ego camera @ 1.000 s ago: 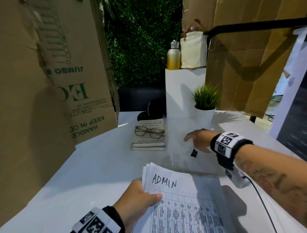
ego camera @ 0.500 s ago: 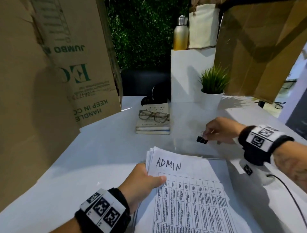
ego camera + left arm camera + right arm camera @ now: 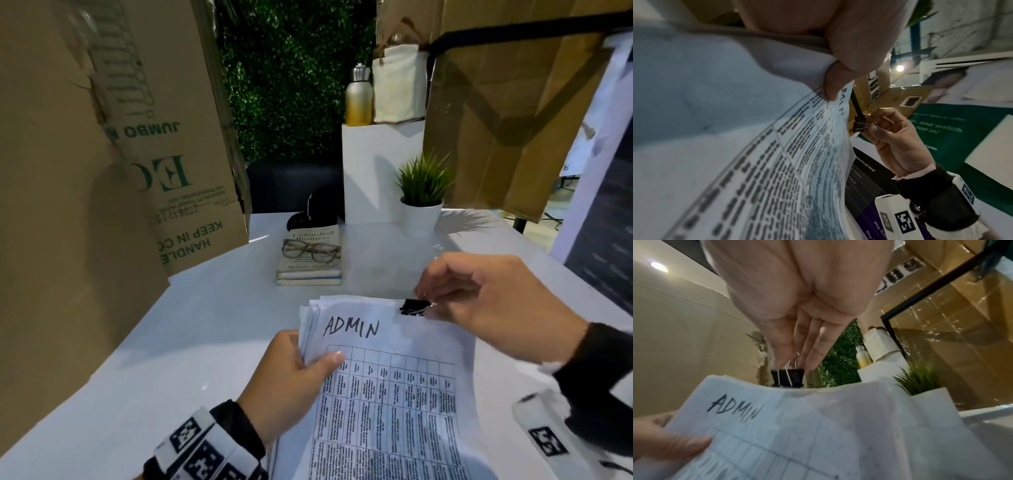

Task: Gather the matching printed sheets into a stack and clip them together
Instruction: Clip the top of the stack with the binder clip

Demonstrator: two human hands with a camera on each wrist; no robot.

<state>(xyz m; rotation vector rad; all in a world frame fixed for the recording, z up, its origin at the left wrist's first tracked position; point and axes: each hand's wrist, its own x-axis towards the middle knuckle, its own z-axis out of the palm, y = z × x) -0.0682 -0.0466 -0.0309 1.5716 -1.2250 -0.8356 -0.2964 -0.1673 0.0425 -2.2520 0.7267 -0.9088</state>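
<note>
A stack of printed sheets (image 3: 394, 394) headed "ADMIN" with a table of text is lifted off the white table (image 3: 191, 342). My left hand (image 3: 291, 383) grips its left edge, thumb on top, and the same stack (image 3: 777, 162) fills the left wrist view under that left hand (image 3: 836, 81). My right hand (image 3: 479, 301) pinches a black binder clip (image 3: 414, 306) by its wire handles at the stack's top edge. In the right wrist view the clip (image 3: 787, 378) sits just above the sheets (image 3: 818, 426), held by my right hand (image 3: 795, 356). Whether its jaws bite the paper is unclear.
Two stacked books with eyeglasses (image 3: 310, 253) lie at the table's middle. A potted plant (image 3: 423, 195) stands behind them, by a white pedestal (image 3: 373, 171) with a bottle (image 3: 359, 96). Tall cardboard boxes (image 3: 102, 154) wall the left; more cardboard (image 3: 507, 102) hangs upper right.
My right hand picked the binder clip up from the table and carried it toward me to the stack's top edge. My left hand raised the stack slightly.
</note>
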